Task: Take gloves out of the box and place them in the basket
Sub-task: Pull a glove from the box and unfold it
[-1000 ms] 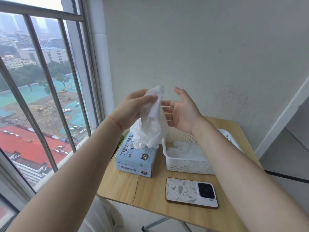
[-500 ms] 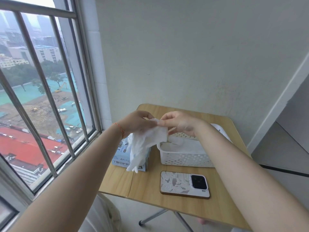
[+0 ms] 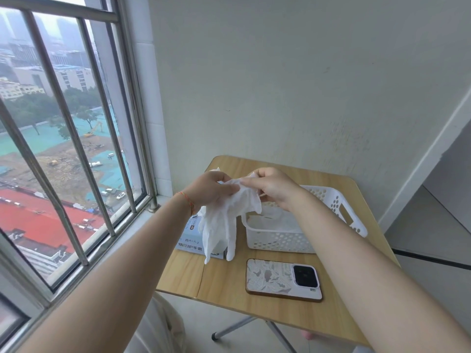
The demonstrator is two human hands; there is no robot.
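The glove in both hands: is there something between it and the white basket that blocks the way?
Nothing visible does. The glove hangs from the left hand and the right hand, above the box and just left of the basket, whose top is open. The phone lies nearer, out of the way.

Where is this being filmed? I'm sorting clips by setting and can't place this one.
Probably a corner of an upper-floor room or enclosed balcony in a flat. A barred window looks down on rooftops and a construction site, a small folding wooden table stands against a bare plastered wall, and a phone lies on it.
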